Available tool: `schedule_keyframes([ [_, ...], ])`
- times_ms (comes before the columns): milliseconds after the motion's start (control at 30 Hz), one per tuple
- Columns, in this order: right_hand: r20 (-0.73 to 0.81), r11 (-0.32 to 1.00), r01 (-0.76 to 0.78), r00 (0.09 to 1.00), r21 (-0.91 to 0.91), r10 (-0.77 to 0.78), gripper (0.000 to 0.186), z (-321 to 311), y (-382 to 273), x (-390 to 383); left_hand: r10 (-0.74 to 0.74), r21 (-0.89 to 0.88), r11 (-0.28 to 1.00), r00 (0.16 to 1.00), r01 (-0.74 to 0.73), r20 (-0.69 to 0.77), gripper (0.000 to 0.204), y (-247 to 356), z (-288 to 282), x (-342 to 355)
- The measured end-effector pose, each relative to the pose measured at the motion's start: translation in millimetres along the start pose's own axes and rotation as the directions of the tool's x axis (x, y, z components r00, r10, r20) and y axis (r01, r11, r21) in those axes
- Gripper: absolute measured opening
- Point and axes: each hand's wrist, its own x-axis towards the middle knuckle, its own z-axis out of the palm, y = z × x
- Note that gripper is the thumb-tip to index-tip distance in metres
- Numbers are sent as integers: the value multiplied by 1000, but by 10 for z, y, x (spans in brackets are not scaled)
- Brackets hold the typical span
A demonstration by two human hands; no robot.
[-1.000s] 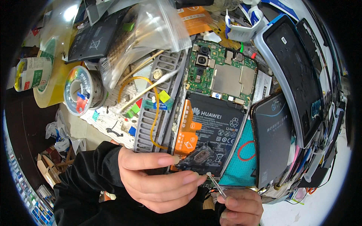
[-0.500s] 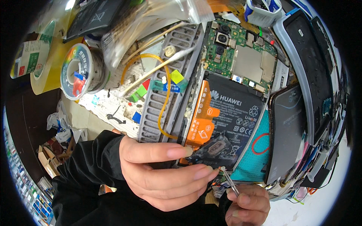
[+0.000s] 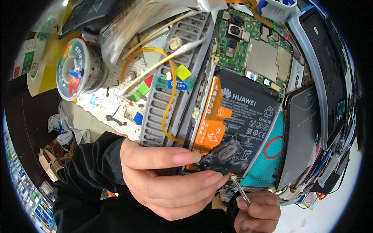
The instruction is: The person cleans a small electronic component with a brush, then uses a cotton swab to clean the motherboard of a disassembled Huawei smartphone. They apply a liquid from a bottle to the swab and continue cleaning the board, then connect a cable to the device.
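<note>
An opened phone point(image 3: 250, 58) shows a green circuit board, a black battery point(image 3: 248, 106) with orange pull tabs point(image 3: 215, 134), and a small dark module point(image 3: 229, 153) over the lower battery. My left hand point(image 3: 171, 178) is closed on the phone's lower left edge, fingertips at the bottom end. My right hand point(image 3: 256, 211) pinches slim metal tweezers point(image 3: 243, 192), whose tips reach a small pale part at the phone's bottom edge. Whether the tips grip it I cannot tell.
Left lie a solder spool point(image 3: 85, 58), yellow tape point(image 3: 42, 81), plastic-bagged swabs point(image 3: 132, 31), a loose swab point(image 3: 151, 73) and a grey slotted tray point(image 3: 155, 128). Right are a teal mat point(image 3: 260, 167), a dark phone point(image 3: 299, 136) and more phone parts point(image 3: 322, 66).
The phone, both my hands and the tweezers have shifted rightward in the picture. The phone and its surroundings sit higher than one second ago. My grips look the same.
</note>
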Motion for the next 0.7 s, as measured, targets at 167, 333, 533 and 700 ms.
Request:
schedule_keyframes([
  [167,81,998,-21,996,-53,26,16,-14,-5,36,64,-70,996,997,-60,49,15,-56,-26,-11],
  [333,20,999,37,999,-21,-36,17,6,52,4,65,-57,997,995,-60,81,15,-55,-54,2],
  [533,-14,998,58,998,-7,-58,16,33,54,-35,52,-43,998,994,-49,91,14,-45,-68,9],
  [700,14,996,85,996,-16,-85,15,14,78,6,44,-48,998,994,-40,100,14,-40,-71,20],
])
